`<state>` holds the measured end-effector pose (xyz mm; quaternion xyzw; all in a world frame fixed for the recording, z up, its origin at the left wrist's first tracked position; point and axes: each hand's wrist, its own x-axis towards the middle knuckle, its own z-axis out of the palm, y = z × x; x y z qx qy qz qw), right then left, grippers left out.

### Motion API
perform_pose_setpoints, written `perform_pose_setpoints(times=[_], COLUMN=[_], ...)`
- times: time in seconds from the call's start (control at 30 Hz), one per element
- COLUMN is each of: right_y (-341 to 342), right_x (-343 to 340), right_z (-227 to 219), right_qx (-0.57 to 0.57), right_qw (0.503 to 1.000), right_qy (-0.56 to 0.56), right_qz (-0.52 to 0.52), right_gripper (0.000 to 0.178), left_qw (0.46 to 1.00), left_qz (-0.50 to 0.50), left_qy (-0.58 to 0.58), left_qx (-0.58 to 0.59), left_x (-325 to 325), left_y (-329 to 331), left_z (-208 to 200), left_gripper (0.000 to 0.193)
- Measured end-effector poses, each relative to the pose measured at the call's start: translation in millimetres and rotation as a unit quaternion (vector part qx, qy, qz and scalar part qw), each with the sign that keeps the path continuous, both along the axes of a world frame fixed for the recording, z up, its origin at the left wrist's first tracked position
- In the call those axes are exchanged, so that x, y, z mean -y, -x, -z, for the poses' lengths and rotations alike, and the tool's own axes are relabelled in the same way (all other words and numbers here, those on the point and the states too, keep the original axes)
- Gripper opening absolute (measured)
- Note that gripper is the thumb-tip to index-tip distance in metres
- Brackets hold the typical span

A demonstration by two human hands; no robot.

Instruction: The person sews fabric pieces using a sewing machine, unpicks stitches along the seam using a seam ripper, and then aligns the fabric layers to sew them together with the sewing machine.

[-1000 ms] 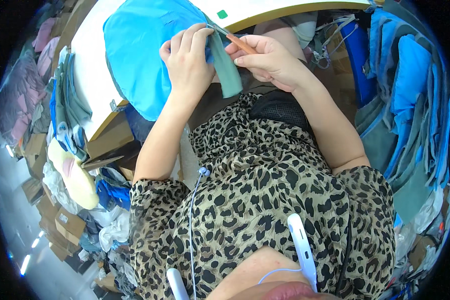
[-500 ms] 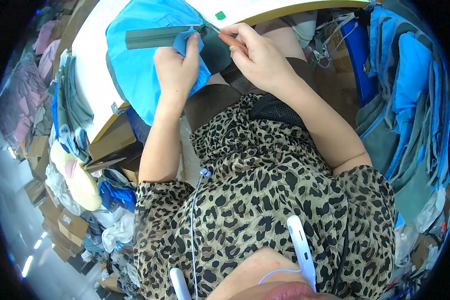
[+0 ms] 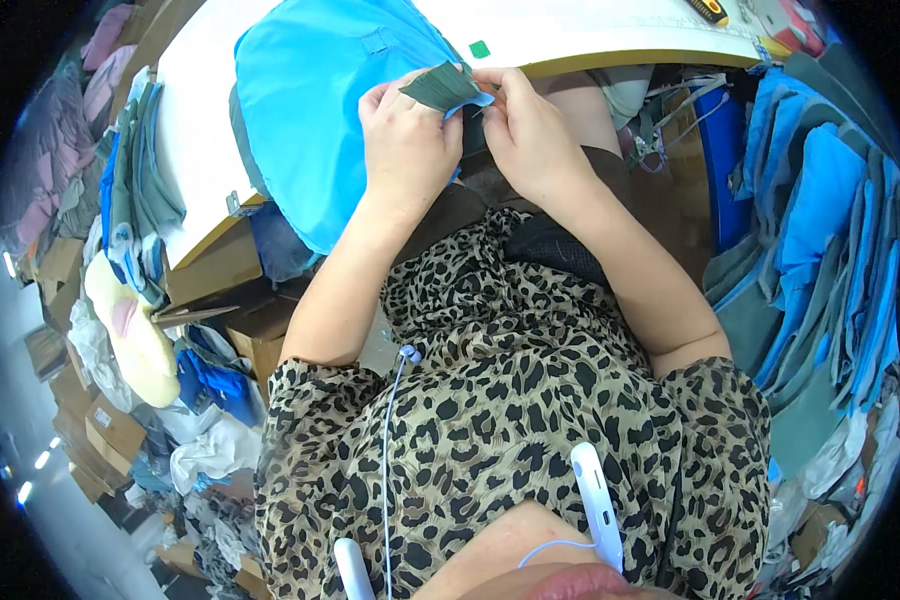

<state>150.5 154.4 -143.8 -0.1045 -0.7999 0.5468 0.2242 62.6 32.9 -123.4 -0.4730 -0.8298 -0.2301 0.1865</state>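
A bright blue fabric piece [image 3: 310, 100] with dark green parts lies over the table's front edge and hangs toward my lap. My left hand [image 3: 410, 145] is closed on a dark green strip [image 3: 438, 88] of it, which is folded up and shows a blue underside. To the right, my right hand [image 3: 535, 130] pinches the strip's edge, fingertips close to the left hand's. A small stitched square shows on the blue cloth above the left hand. The orange-handled tool seen earlier in the right hand is not visible.
The white table [image 3: 590, 30] curves around in front, with a green patch [image 3: 480, 49] and a yellow-black tool [image 3: 708, 11] on it. Layered blue and green cloth pieces [image 3: 820, 220] hang at the right, more [image 3: 145, 180] at the left. Cardboard boxes [image 3: 115, 430] lie lower left.
My left hand has moved right and folded the green strip upward, toward my right hand. The right hand has turned onto the strip's edge; its orange-handled tool has gone from sight.
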Motion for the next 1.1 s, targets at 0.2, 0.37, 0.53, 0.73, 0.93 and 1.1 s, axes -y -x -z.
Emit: perform_pose_setpoints(times=[0.2, 0.37, 0.53, 0.73, 0.93, 1.1], right_y=[4, -2, -15, -9, -18, -21], right_x=[0, 0, -11, -13, -9, -10], right_z=[-1, -6, -9, 11, -14, -26], right_qx=[-0.015, 0.016, 0.050, -0.010, 0.002, 0.042], right_qw=[0.999, 0.999, 0.999, 0.999, 0.998, 0.997], right_qy=[-0.035, -0.046, 0.005, -0.027, -0.056, -0.067], right_qz=[0.001, -0.004, -0.014, 0.037, -0.002, -0.017], right_gripper=[0.030, 0.030, 0.034, 0.037, 0.025, 0.025], left_qw=[1.000, 0.999, 0.941, 0.943, 0.935, 0.945], left_qz=[-0.016, -0.031, -0.099, -0.072, -0.070, -0.059], left_qy=[0.010, 0.023, -0.149, -0.165, -0.182, -0.194], left_qx=[0.009, -0.012, 0.288, 0.279, 0.295, 0.255], left_x=[1, 1, 8, 13, 12, 11], left_y=[-4, -1, 7, 0, -4, -3], left_z=[-2, -5, -24, -23, -22, -16], left_gripper=[0.022, 0.019, 0.023, 0.022, 0.017, 0.016])
